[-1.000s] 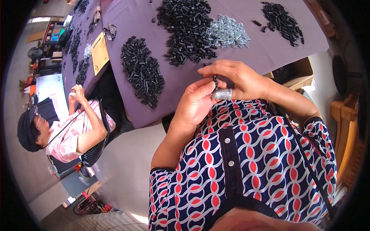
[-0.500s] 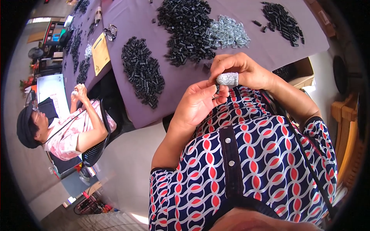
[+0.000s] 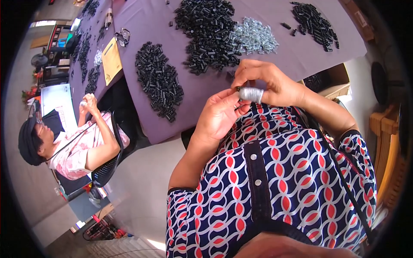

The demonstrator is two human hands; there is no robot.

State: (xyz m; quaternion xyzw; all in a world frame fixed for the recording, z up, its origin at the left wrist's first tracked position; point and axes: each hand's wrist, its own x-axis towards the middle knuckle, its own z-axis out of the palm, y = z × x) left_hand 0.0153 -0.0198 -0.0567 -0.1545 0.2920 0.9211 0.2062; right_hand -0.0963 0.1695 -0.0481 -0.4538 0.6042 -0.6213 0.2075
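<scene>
the hands are held together just off the near edge of the purple-covered table (image 3: 275, 47), above the lap. the left hand (image 3: 219, 116) is cupped palm-up with fingers loosely curled; the right hand (image 3: 269, 84) is bent over it, and a grey wrap (image 3: 251, 94) is worn round one right finger. a small dark part (image 3: 238, 88) is pinched at the right fingertips, touching the left fingers. whether a second part lies inside the left palm cannot be told.

since a second ago, the right hand has been drawn back from the table edge toward the body, and the left hand has been raised to meet it. since half a second ago, little has shifted; the wrapped finger is now turned down against the left fingertips. the work is judged to be at a fitting or checking step on one part, not at a pick from a pile.

beyond the hands, a large heap of black parts (image 3: 206, 32) lies beside a heap of silvery parts (image 3: 254, 38); smaller black heaps lie at left (image 3: 160, 79) and far right (image 3: 314, 19).

a flat yellow-brown envelope (image 3: 112, 64) lies on the left of the table. an open brown cardboard box (image 3: 329, 79) stands under the table's right end. a co-worker (image 3: 73, 146) is seated at left.
</scene>
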